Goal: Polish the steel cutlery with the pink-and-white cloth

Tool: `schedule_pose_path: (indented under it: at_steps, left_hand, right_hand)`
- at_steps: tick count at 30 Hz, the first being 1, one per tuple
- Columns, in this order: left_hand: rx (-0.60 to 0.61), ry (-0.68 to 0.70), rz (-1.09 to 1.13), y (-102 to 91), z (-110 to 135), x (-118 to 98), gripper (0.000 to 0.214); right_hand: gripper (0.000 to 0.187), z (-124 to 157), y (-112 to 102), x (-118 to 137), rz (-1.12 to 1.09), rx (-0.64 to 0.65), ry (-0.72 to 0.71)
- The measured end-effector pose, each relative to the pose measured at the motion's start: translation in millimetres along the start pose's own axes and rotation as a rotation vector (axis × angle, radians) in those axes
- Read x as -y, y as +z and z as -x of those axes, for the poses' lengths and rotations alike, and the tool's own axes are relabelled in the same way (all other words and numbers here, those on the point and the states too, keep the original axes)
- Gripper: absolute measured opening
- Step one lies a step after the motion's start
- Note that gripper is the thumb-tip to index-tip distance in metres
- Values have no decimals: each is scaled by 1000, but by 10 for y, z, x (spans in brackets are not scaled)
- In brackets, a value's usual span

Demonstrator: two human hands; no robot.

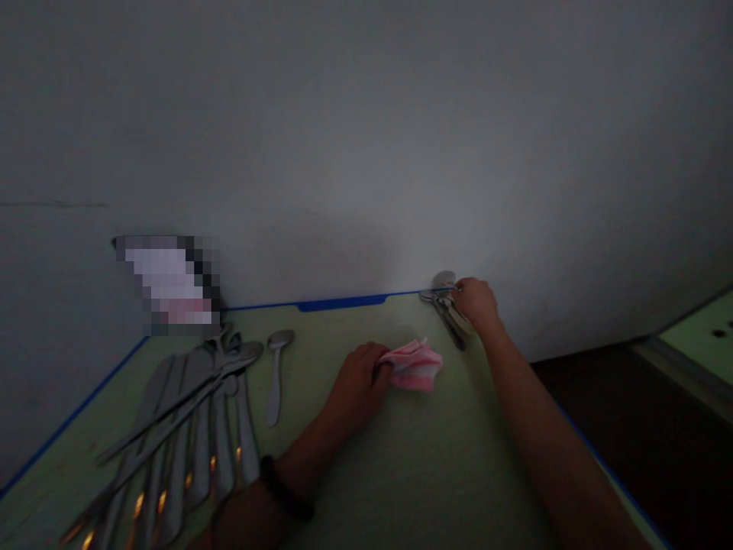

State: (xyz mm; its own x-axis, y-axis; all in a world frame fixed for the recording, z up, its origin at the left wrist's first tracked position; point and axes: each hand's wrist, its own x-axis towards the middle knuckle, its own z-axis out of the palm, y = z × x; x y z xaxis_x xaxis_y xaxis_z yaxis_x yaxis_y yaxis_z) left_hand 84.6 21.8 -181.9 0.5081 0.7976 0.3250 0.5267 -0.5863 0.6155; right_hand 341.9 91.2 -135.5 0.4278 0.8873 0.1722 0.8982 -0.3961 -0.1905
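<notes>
My left hand (358, 386) rests on the pale green table (401, 473), its fingers closed on a crumpled pink and white cloth (415, 365). My right hand (475, 303) reaches to the table's far right corner by the wall, its fingers closed around a spoon (443, 281) on top of a small pile of metal cutlery (450, 317). A dark band circles my left wrist.
Several long metal spoons and knives (183, 428) lie heaped at the left of the table. One spoon (276, 374) lies apart beside them. A blurred-out object (169, 283) stands in the back left corner. A grey wall rises behind. Another green surface (699, 336) shows at far right.
</notes>
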Motion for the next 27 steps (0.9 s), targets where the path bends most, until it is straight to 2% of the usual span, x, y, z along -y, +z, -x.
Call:
schedule_pose_path:
  at_steps: [4,12,16,23,25,27]
  left_hand:
    - [20,-7,-4,-11,-3,-10,17]
    - [22,-5,9,-15,4,-21,16]
    - [7,-2,1,4,5,-6,17]
    - [21,3,-7,5,4,3,16]
    - [27,0,-13,-1,5,2,17]
    - [35,2,-17,-9,5,-3,17]
  right_hand:
    - [33,72,1,68,27,-4,60]
    - [33,77,31,136,29,88,-66]
    - [32,44,-133,67,-68,124,-203]
    - [28,113,-449,47,-358,416,-342]
    - [24,147,-483,96,-359,453,-335]
    - [18,171,-491,147,-265,424,-325]
